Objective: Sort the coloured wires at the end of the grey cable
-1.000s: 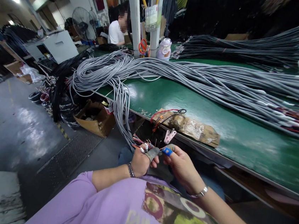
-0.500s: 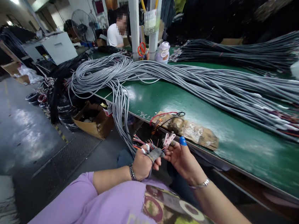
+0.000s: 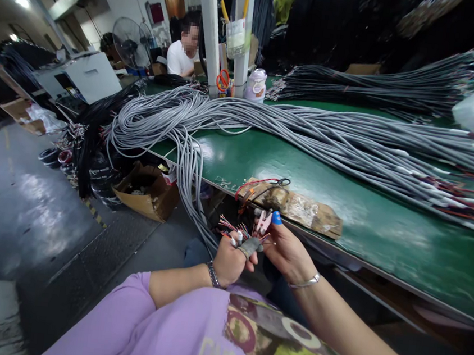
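Grey cable bundle [image 3: 196,198] gripped below the green bench's [image 3: 384,227] near edge
Left hand [image 3: 228,261] closes around its end, coloured wires [image 3: 234,227] fanning toward 12 o'clock; right hand [image 3: 286,250], at its 3 o'clock, pinches a pink clip [image 3: 263,221].

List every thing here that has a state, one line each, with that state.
left hand, shut around the cable ends
cable ends, coloured wires fanned out above the fist
right hand, pinching the pink clip
pink clip, held upright
grey cables, lying along the green table, one end drooping over its edge
cardboard box, open, on the floor
fan, running or stopped cannot be told
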Action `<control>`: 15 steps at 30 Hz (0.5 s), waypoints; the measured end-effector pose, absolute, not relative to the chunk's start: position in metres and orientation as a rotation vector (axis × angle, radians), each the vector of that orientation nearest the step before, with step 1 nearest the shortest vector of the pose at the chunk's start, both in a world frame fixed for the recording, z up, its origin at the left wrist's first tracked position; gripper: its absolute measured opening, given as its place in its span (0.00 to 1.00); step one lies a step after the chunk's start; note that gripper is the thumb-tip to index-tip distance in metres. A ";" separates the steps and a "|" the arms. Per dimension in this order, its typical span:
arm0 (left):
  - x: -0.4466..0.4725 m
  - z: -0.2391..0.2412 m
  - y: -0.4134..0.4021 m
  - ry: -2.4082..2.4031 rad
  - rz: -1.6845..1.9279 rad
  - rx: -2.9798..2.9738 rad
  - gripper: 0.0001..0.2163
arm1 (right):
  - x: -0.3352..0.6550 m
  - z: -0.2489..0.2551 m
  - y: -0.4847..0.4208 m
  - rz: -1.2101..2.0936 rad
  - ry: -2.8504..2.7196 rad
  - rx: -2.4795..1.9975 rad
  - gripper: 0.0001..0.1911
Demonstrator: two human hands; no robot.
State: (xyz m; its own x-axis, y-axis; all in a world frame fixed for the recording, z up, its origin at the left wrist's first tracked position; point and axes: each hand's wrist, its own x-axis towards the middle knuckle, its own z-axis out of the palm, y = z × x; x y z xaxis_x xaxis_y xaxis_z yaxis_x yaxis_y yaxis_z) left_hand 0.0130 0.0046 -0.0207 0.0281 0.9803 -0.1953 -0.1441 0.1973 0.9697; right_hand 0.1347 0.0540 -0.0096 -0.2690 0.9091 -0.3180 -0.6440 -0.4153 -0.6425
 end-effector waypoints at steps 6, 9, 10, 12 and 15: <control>0.008 -0.020 -0.001 1.162 1.090 0.990 0.20 | 0.133 -0.009 0.046 1.890 -0.370 -0.790 0.17; 0.004 -0.018 -0.005 1.154 1.107 0.982 0.20 | 0.136 -0.009 0.045 1.941 -0.391 -0.767 0.18; 0.003 -0.016 -0.006 1.152 1.111 0.982 0.20 | 0.138 -0.008 0.046 1.950 -0.405 -0.767 0.17; 0.001 -0.014 -0.007 1.141 1.117 0.981 0.20 | 0.140 -0.008 0.048 1.940 -0.444 -0.778 0.14; 0.002 -0.012 -0.006 1.122 1.138 0.980 0.20 | 0.142 -0.011 0.050 1.898 -0.509 -0.801 0.12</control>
